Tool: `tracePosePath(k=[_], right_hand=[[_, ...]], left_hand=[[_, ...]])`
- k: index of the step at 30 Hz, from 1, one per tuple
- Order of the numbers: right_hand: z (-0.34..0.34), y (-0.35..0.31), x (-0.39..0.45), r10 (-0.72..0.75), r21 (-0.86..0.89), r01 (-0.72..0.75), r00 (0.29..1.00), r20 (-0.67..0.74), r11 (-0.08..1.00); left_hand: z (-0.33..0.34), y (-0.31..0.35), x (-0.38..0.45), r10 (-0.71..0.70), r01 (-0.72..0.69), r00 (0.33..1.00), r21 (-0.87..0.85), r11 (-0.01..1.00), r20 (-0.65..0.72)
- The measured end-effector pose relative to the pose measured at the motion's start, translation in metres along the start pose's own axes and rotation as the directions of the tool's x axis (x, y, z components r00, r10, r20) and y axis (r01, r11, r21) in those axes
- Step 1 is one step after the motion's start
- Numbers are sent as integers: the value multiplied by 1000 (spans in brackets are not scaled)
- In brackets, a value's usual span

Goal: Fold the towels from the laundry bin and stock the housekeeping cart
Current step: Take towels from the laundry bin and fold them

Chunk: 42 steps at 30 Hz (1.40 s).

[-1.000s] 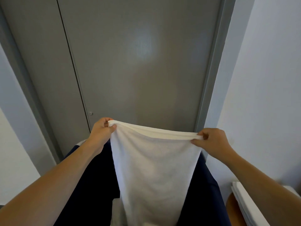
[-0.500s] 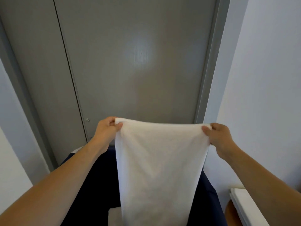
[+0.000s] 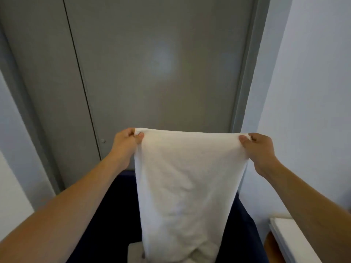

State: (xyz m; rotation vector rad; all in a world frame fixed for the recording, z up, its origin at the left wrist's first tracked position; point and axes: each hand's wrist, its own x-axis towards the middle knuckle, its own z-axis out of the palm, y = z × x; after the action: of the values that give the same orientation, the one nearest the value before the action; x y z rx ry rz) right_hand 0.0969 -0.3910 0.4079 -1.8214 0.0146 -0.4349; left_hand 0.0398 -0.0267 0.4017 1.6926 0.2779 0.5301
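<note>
Grey flat-panelled door [image 3: 161, 73] and pale walls behind; white towel [image 3: 188, 190], soft nubbly terry, faintly creased, held up before the door; long axis vertical, top edge level, lower end hanging into the dark bin [image 3: 106, 224]; left hand [image 3: 125, 144] and right hand [image 3: 259, 149] each pinch a top corner.

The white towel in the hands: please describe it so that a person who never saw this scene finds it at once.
In front of the grey door, the left hand and right hand each pinch a top corner of the white towel. It hangs spread over a dark bin. Unlike the folded white stack at the lower right, it is unfolded and held in the air.
</note>
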Motion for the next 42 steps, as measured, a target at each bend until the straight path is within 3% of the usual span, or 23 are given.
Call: tracePosePath(k=[9, 18, 29, 37, 42], right_hand=[[-22, -59, -6, -138, -21, 137, 990, -37, 990], [-91, -135, -15, -237, -4, 239, 961, -143, 971], [-283, -218, -38, -421, -24, 435, 853, -308, 900], [-461, -206, -56, -387, -53, 401, 829, -403, 914], [-534, -181, -63, -344, -73, 351, 822, -453, 934]], left_hand=[[-18, 72, 18, 108, -106, 993, -36, 994, 48], [0, 155, 7, 147, -111, 982, -277, 955, 115], [92, 299, -91, 311, -204, 934, -451, 869, 176], [219, 351, -196, 278, -120, 929, -514, 849, 244], [300, 354, -233, 281, -78, 904, -523, 849, 321]])
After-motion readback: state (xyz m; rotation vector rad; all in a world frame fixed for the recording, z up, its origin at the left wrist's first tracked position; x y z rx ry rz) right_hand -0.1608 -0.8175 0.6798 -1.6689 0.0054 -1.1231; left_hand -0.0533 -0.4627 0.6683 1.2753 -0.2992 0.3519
